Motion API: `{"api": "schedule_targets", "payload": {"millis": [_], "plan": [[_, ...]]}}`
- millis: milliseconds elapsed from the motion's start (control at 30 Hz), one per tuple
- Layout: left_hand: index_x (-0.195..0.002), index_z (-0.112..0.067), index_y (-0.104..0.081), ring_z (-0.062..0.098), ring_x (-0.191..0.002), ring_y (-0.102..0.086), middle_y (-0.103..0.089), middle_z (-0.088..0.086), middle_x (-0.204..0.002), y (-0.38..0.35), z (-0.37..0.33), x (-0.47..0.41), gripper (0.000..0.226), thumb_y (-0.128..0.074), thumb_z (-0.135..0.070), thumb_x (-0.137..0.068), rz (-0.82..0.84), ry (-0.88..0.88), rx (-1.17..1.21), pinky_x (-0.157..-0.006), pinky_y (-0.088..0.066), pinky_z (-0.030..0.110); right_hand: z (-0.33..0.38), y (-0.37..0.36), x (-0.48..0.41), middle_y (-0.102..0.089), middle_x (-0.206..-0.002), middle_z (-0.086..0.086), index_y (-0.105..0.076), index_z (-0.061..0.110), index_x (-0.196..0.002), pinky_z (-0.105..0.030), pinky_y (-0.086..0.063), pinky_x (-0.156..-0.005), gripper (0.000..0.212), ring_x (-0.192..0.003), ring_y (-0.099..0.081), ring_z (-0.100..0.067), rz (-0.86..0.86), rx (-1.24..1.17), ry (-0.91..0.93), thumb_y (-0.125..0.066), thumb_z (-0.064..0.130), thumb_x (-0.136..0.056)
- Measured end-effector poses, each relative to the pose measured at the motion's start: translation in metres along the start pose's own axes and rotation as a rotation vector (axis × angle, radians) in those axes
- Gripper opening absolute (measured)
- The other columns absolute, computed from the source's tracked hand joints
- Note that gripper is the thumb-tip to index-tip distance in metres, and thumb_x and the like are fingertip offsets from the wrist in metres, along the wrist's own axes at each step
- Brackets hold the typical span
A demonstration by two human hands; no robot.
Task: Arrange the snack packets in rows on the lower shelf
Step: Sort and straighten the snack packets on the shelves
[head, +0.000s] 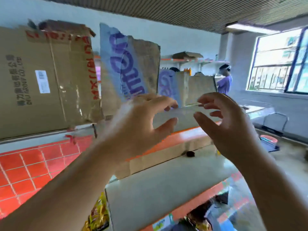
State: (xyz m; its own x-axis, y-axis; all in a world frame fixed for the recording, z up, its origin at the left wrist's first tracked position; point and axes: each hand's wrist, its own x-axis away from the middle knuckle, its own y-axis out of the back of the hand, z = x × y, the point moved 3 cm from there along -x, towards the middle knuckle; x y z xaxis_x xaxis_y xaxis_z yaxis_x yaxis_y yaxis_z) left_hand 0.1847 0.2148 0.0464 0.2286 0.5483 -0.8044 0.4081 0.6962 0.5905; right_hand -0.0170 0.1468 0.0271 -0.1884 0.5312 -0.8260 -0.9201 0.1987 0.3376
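Our left hand (141,119) and right hand (225,125) hover spread, gripping nothing; reaching just beyond them, we might topple the leaning carton (141,64).

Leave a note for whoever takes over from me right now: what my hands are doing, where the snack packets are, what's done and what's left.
Left hand: open, empty, raised at the lower edge of the farther blue-lettered box on the top shelf; contact is too blurred to tell.
Right hand: open, empty, raised beside it.
Snack packets: yellow packets sit low down beneath the white shelf, and more packets to the right are mostly hidden.
Done: no finished rows in view.
Left: pick up packets and row them on the lower shelf.
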Motion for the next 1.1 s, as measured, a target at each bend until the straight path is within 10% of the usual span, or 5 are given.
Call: {"api": "schedule_targets", "payload": {"millis": [433,1100], "plan": [[-0.115,-0.036,-0.070,0.003,-0.095,-0.063,-0.071,-0.017,-0.104,-0.130,-0.104,-0.110,0.028,-0.059,-0.050,-0.093,0.222,-0.064,0.073,-0.083,-0.056,0.034,-0.122,0.193,0.005,-0.064,-0.101,0.014,-0.064,0.037,-0.100,-0.047,-0.053,-0.087,0.019,-0.096,-0.063,-0.012,-0.012,0.244,-0.165,-0.075,0.033,-0.086],[-0.103,-0.029,-0.075,0.006,-0.087,-0.061,-0.068,-0.014,-0.095,-0.301,0.015,-0.291,0.013,-0.068,-0.036,-0.094,0.595,0.055,-0.023,-0.068,-0.043,0.022,-0.284,0.144,-0.152,-0.064,-0.110,0.008,-0.059,0.043,-0.091,-0.041,-0.055,-0.085,0.013,-0.096,-0.061,-0.013,0.314,0.478,-0.199,-0.071,0.040,-0.087]]}}
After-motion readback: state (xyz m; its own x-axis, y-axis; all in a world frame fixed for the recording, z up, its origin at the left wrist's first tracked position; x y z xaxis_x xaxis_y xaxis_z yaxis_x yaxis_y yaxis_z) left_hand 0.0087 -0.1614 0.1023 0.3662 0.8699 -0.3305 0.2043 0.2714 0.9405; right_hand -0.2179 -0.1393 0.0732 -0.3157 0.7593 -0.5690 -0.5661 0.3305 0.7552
